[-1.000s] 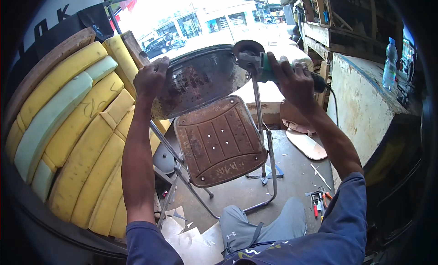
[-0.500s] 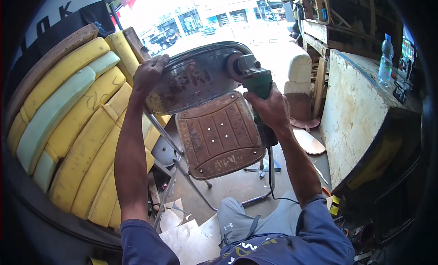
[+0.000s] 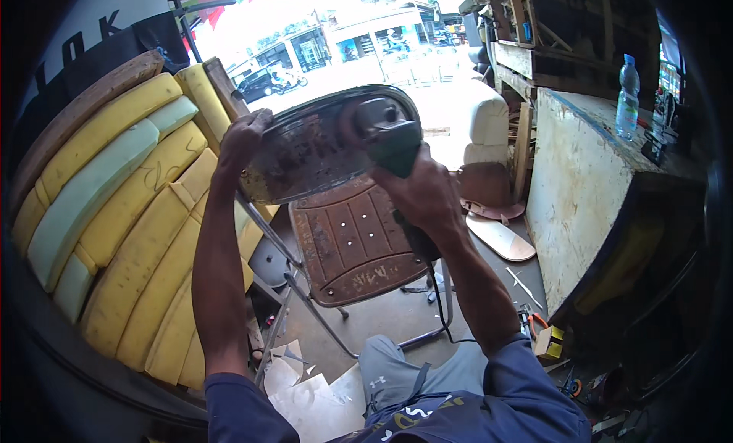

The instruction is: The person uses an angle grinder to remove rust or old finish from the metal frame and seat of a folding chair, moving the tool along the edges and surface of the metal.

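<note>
A metal-framed chair stands before me, its rusty brown seat plate (image 3: 353,244) below its dark, worn metal backrest (image 3: 294,161). My left hand (image 3: 244,140) grips the backrest's upper left edge, fingers wrapped over the rim. In my right hand (image 3: 422,190) is a green angle grinder (image 3: 395,147), held by its body, with the cord hanging down from its rear end. The grinder's disc (image 3: 351,125) is at the right part of the backrest's face; it is blurred, and I cannot tell whether it touches.
Yellow and pale green foam pads (image 3: 134,214) are stacked at left. A worn whitish cabinet (image 3: 576,199) with a plastic bottle (image 3: 628,99) on top stands at right. Cardboard scraps (image 3: 313,401) lie on the floor, and a white padded seat (image 3: 483,122) is behind the chair.
The grinder in my right hand has moved left and slightly down across the backrest. My left hand keeps its hold on the backrest's edge. The whole view has shifted slightly.
</note>
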`<act>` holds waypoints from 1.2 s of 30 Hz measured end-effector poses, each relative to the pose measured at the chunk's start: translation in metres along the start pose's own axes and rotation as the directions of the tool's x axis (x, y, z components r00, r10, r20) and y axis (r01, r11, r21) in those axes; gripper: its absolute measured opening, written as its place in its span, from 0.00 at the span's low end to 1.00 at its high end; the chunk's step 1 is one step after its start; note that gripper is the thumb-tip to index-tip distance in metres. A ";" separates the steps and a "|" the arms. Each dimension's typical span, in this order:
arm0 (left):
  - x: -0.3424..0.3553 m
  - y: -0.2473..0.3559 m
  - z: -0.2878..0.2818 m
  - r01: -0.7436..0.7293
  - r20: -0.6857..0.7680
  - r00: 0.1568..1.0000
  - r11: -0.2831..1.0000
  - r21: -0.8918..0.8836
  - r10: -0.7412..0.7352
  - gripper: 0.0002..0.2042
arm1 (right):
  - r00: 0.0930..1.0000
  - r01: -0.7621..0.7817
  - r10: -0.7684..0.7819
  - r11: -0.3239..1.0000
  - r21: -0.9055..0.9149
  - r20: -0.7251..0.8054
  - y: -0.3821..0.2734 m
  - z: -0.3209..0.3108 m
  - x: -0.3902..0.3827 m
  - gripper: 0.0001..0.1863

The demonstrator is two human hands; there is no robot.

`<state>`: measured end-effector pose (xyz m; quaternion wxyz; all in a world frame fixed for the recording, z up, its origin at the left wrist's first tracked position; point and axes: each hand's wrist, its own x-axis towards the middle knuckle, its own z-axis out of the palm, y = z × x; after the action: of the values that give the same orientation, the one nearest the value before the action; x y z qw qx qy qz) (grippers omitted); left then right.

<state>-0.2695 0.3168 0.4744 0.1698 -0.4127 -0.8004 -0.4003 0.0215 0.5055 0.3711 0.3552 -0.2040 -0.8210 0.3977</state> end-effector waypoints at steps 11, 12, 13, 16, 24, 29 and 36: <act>-0.025 0.014 -0.004 0.027 0.019 0.999 0.999 0.036 -0.028 0.25 | 0.988 -0.148 0.154 0.938 0.312 0.007 0.058 -0.019 0.010 0.39; -0.026 0.013 -0.003 0.013 -0.015 1.000 0.998 0.069 -0.012 0.25 | 0.986 -0.153 0.164 0.947 0.283 -0.014 0.065 -0.012 0.006 0.39; -0.026 0.015 -0.005 0.020 -0.025 1.000 0.998 0.067 -0.018 0.25 | 0.986 -0.147 0.163 0.955 0.257 -0.041 0.072 -0.006 0.003 0.39; -0.037 0.017 0.000 0.039 -0.005 0.999 0.997 0.059 -0.039 0.26 | 0.984 -0.047 0.077 0.982 0.182 -0.162 0.069 0.014 -0.008 0.39; -0.062 0.017 -0.008 -0.015 -0.003 1.000 0.998 0.065 0.015 0.27 | 0.933 0.203 -0.187 0.979 0.019 -0.309 0.053 0.049 -0.047 0.37; -0.087 0.033 0.003 -0.038 -0.078 0.996 0.992 0.124 0.048 0.26 | 0.971 0.005 0.070 0.949 0.315 -0.227 0.076 0.048 -0.058 0.38; -0.131 0.050 0.007 -0.076 -0.037 0.996 0.996 0.055 0.078 0.23 | 0.960 0.025 0.132 0.840 0.543 -0.248 0.086 0.043 -0.078 0.38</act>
<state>-0.1505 0.2700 0.4162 0.2117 -0.4307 -0.7909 -0.3798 0.0459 0.4874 0.2507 0.4974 -0.1718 -0.6120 0.5904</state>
